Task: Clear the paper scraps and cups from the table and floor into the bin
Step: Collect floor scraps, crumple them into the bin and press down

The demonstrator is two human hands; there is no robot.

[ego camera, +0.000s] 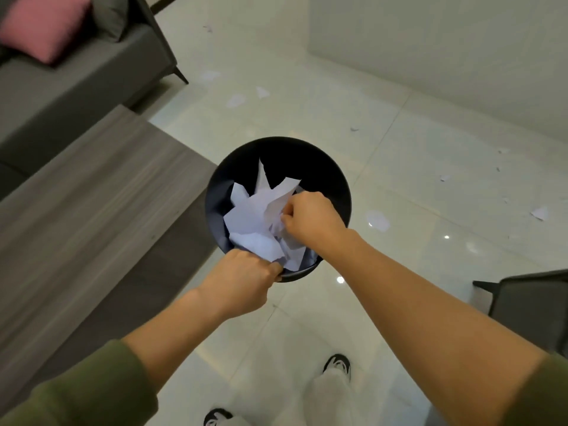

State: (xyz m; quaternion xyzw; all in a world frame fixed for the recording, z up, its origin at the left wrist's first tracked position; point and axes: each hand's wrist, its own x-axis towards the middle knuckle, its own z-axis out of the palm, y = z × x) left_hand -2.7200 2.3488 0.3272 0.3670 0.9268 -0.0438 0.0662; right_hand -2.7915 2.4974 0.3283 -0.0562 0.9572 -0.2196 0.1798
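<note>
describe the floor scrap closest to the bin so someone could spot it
Find the black bin, mid-view, against the glossy tiled floor. Just right of its rim lies a white paper scrap. It is the closest scrap to the bin and bigger than the tiny bits scattered farther right.

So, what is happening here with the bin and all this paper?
A person is tidying up. The left hand holds the near rim of the round black plastic bin, and the right hand pinches torn white paper scraps inside it, above a pile that fills much of the bin. More white paper pieces lie on the glossy tiled floor, to the right and further ahead. No cups are visible.
</note>
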